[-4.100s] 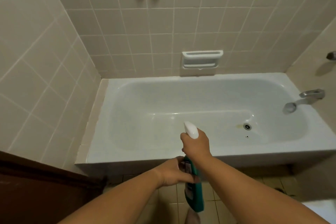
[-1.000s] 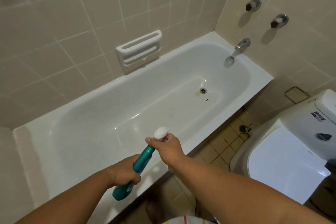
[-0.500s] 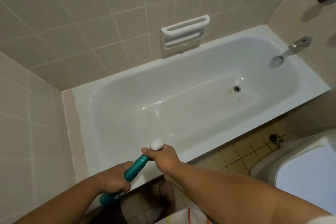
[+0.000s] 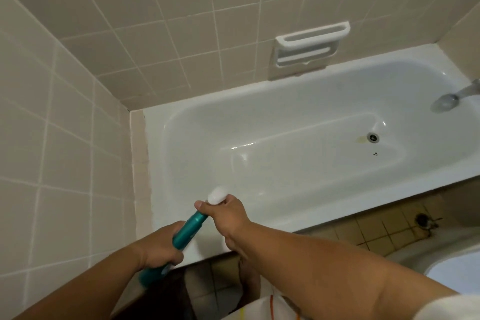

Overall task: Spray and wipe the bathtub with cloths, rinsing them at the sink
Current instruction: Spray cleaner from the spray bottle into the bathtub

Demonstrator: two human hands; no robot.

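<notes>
A teal spray bottle [image 4: 187, 231] with a white trigger head [image 4: 217, 195] is held over the near rim of the white bathtub [image 4: 181, 215], tilted and pointing into the tub's left end. My left hand [image 4: 159, 247] grips the bottle's body low down. My right hand [image 4: 225, 212] is wrapped round the neck and white head. The tub's inside is glossy, with a drain [image 4: 373, 137] and a yellowish stain beside it at the right. No cloth is visible.
A white soap holder [image 4: 310, 43] is set in the tiled back wall. The metal spout [image 4: 453, 96] juts in at the right edge. Tiled wall closes the left side. A tiled floor and a white toilet [image 4: 452, 265] lie at the lower right.
The view has swung left, so the tub's left end is now central and the spout is at the right edge. Both hands keep their hold on the bottle, aimed further toward the left end.
</notes>
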